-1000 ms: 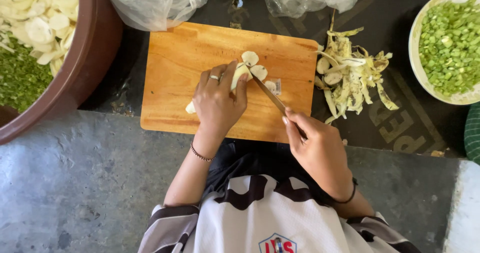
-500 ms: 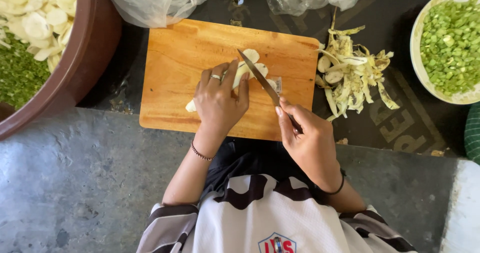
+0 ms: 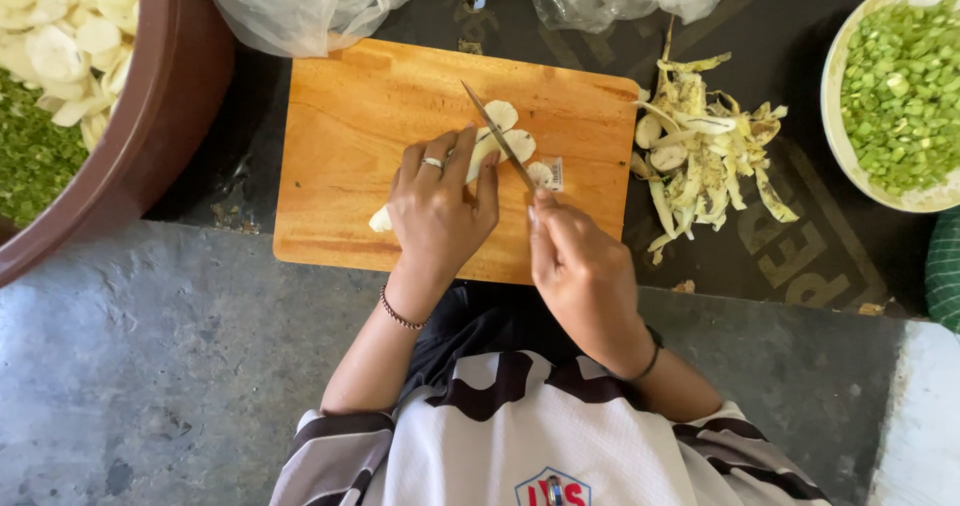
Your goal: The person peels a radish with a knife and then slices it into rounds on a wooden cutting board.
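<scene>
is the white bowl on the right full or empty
Full: the round white bowl at the right edge holds chopped green vegetable pieces nearly to its rim.

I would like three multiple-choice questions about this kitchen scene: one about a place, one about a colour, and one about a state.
1. Where does the pile of peelings lie?
A. on the cutting board
B. on the dark surface right of the cutting board
C. in the brown tub

2. What colour are the chopped pieces in the white bowl?
A. green
B. red
C. orange

3. What does the right hand hold?
A. nothing
B. a spoon
C. a knife

Answers:
1. B, the peelings rest beside the right edge of the wooden cutting board.
2. A, the bowl is filled with small green bits.
3. C, the knife blade points up over the white vegetable that the left hand presses down.
</scene>
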